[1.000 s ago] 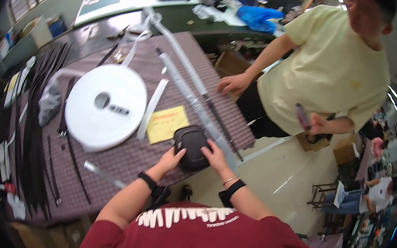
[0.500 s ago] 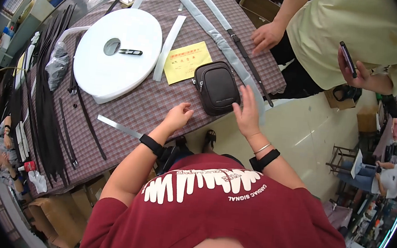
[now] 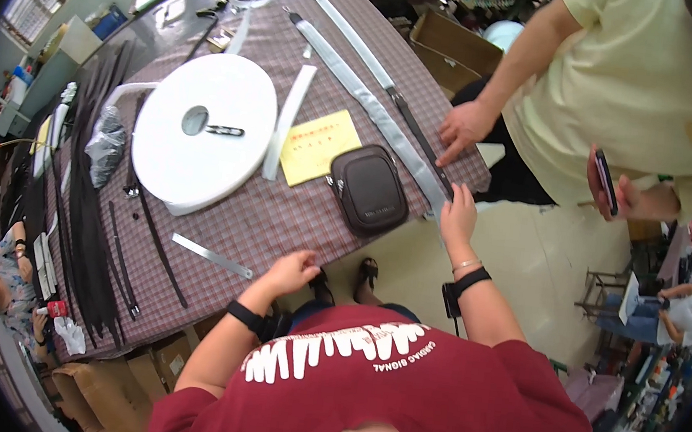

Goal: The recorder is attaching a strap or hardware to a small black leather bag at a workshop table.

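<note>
My right hand (image 3: 459,218) is at the table's right edge, fingers stretched out. Its fingertips meet the lower end of a dark buckled strap (image 3: 413,128), and its thumb is beside a grey strap in clear wrapping (image 3: 359,88). Whether the fingers press on either strap is hard to see. My left hand (image 3: 291,272) hovers by the near edge, fingers loosely curled with nothing visible in them. Between the hands, a small dark brown zipped bag (image 3: 370,191) lies on the checked cloth, overlapping a yellow paper slip (image 3: 320,146).
A big white roll of strip (image 3: 230,153) carries a small dark tool (image 3: 225,130). A metal ruler (image 3: 211,256) and dark straps (image 3: 93,215) lie left. Across the right corner, a co-worker's hand (image 3: 466,130) touches the dark strap; the other holds a phone (image 3: 605,182).
My right hand has moved away from the bag, rightward to the strap ends. My left hand has dropped slightly lower. The co-worker's hand has come onto the dark strap.
</note>
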Available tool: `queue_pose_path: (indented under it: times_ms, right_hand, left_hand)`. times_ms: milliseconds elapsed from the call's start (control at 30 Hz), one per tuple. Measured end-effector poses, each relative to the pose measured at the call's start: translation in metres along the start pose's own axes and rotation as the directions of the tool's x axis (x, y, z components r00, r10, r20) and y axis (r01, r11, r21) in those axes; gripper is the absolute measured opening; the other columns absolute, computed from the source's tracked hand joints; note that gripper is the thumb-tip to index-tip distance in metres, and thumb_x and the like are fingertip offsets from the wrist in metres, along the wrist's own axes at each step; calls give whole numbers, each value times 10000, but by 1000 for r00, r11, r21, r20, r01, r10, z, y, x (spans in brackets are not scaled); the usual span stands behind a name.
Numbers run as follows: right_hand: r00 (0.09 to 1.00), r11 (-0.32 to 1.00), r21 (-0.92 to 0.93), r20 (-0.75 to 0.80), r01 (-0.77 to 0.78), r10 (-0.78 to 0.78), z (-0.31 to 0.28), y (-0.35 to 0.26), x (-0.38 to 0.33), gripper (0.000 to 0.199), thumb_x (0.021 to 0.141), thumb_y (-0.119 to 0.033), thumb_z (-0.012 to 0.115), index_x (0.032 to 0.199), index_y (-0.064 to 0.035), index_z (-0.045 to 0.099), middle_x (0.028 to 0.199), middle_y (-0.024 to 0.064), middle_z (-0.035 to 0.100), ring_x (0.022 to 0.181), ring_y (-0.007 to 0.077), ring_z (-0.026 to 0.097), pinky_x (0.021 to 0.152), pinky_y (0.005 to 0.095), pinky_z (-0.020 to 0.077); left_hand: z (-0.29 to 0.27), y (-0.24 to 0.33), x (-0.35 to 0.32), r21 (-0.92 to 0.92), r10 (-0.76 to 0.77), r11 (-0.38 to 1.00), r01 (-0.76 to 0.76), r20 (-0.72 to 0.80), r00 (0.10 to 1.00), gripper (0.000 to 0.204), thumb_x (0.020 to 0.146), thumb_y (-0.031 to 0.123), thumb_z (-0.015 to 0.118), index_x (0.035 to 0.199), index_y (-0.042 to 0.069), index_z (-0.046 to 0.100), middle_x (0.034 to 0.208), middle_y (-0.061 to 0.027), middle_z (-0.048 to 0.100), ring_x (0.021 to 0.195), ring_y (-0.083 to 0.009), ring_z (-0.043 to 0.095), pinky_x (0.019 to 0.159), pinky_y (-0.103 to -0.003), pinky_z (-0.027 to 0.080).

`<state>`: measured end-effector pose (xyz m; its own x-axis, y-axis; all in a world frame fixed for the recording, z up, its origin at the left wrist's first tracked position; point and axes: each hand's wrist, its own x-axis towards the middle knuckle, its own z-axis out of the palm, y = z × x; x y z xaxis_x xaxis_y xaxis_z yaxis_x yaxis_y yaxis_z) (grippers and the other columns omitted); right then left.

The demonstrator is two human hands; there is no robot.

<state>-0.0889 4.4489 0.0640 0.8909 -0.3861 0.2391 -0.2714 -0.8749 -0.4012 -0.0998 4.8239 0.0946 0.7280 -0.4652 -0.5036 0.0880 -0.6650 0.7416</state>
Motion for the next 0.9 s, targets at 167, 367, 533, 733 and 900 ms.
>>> queue_pose_path:
  times_ms: [167, 367, 533, 733, 900]
  right_hand:
    - [982, 980, -72, -8, 187, -188, 3, -34, 7, 493, 782, -159, 592, 1246, -80, 443, 1321, 155, 400, 1222, 306, 374, 973, 467, 300]
    - [971, 969, -109, 116, 220, -208, 11, -54, 22, 436, 767, -173, 603, 1185, -103, 502, 1270, 135, 451, 1194, 288, 405, 963, 485, 317]
    - [913, 963, 48, 308, 265, -266, 27, -46, 43, 389, 768, -156, 580, 1149, -94, 529, 1276, 136, 442, 1195, 283, 405, 968, 461, 326]
    - [901, 960, -110, 384, 259, -200, 22, -47, 39, 388, 780, -136, 556, 1161, -84, 511, 1308, 128, 419, 1230, 279, 374, 968, 468, 325]
    - [940, 952, 95, 155, 292, -304, -11, -75, 29, 413, 818, -151, 545, 1207, -35, 469, 1281, 181, 433, 1189, 331, 408, 961, 434, 348]
  left_hand:
    - [-2, 6, -12, 60, -23, 998, 21, 31, 999, 457, 811, 277, 581, 1191, 33, 515, 1038, -179, 618, 962, -322, 591, 831, -372, 467]
    - [1, 18, -29, 189, -11, 982, 12, -3, 1000, 455, 816, 280, 574, 1199, 48, 495, 1064, -192, 583, 979, -346, 559, 829, -406, 457]
    - [4, 15, -38, 225, -11, 974, 12, -8, 1000, 455, 815, 278, 572, 1200, 50, 490, 1055, -185, 584, 982, -341, 555, 834, -399, 454]
    - [0, 17, -43, 239, -36, 970, 42, -29, 999, 441, 813, 232, 587, 1192, 27, 496, 1043, -200, 594, 964, -337, 576, 819, -386, 466]
    - [-2, 16, -36, 244, 8, 970, 2, -41, 999, 446, 813, 224, 590, 1195, 14, 494, 1037, -198, 596, 952, -335, 577, 819, -378, 464]
